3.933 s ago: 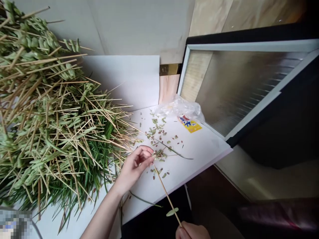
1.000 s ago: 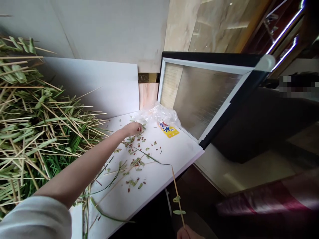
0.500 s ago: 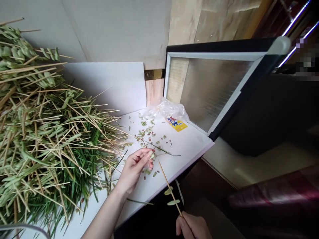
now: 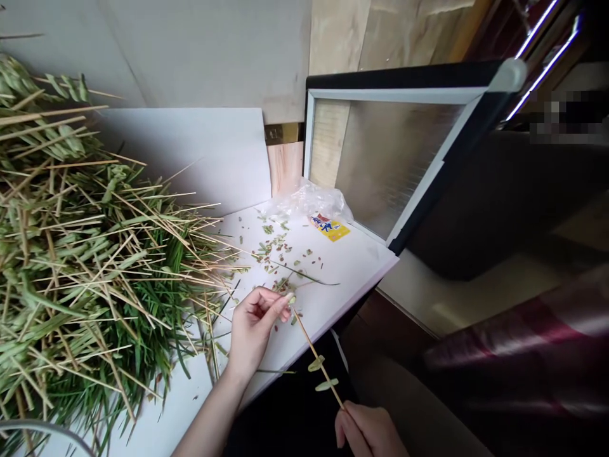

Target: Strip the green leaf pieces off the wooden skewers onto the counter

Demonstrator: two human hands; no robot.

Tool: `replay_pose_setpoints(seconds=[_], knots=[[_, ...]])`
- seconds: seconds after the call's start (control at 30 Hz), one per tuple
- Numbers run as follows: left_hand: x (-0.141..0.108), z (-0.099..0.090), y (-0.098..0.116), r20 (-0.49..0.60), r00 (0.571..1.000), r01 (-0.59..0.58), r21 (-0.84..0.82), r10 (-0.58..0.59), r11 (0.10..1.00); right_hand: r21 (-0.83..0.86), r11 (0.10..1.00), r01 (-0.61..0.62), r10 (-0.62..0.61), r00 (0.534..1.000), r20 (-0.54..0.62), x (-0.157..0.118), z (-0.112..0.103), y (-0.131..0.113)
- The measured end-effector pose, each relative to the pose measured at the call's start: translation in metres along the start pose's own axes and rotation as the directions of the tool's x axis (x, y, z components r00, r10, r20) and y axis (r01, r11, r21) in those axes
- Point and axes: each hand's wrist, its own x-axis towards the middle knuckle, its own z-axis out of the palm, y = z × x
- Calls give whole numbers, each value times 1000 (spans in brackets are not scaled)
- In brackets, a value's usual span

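My right hand [image 4: 370,429], closed at the lower middle, grips the lower end of a thin bamboo skewer [image 4: 307,336]. Two pale-green pod-like pieces [image 4: 326,384] are threaded across its shaft, a little apart. Between thumb and fingertips, my left hand [image 4: 252,327] pinches another small green piece [image 4: 292,299]. The skewer's upper tip is right at this piece; whether it has gone in I cannot tell. Beyond the left hand, small green and reddish-brown bits [image 4: 273,249] lie scattered on the white tabletop [image 4: 356,263].
On the left rises a large heap [image 4: 104,266] of skewers with green pieces and long green blades. A clear plastic bag [image 4: 309,198] with a yellow label [image 4: 333,228] lies at the back. A framed glass panel [image 4: 390,152] stands beyond the table's right edge.
My left hand's green piece and the skewer tip have come together; a gap was between them before. The whole view has shifted slightly.
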Motion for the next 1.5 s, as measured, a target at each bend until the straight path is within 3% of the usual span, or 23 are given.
replay_pose_setpoints(seconds=[0.17,0.27,0.4,0.57,0.7,0.87,1.0,1.13,1.23,1.37,1.5], knots=[[-4,-2,-5,-2,995,-97,161,99,982,14,1000,-11,11,1000,8,1,-2,-5],[-6,-6,-7,41,978,-209,328,207,921,33,999,-28,28,999,25,0,-3,-7],[-10,-10,-9,139,897,-423,538,418,729,101,989,-105,98,992,80,0,-1,-5],[-14,-11,-14,240,794,-575,593,559,563,230,949,-216,185,971,149,4,-5,-16],[-12,-14,-20,295,738,-641,587,607,494,376,829,-415,329,904,273,7,-12,-29],[-18,-12,-26,431,701,-703,549,567,451,599,562,-571,444,819,365,6,-10,-16],[-36,2,-34,528,715,-694,451,459,562,657,517,-548,427,831,357,10,-10,-9],[-46,10,-40,446,788,-601,408,424,687,572,627,-529,442,846,297,13,-14,-11],[-36,4,-29,464,817,-552,458,343,697,486,700,-523,452,851,266,12,-15,-8],[13,-9,16,430,882,-451,647,194,615,517,700,-492,470,863,185,11,-16,0],[92,-13,57,335,930,-367,864,150,344,507,726,-464,488,868,95,16,-19,8]])
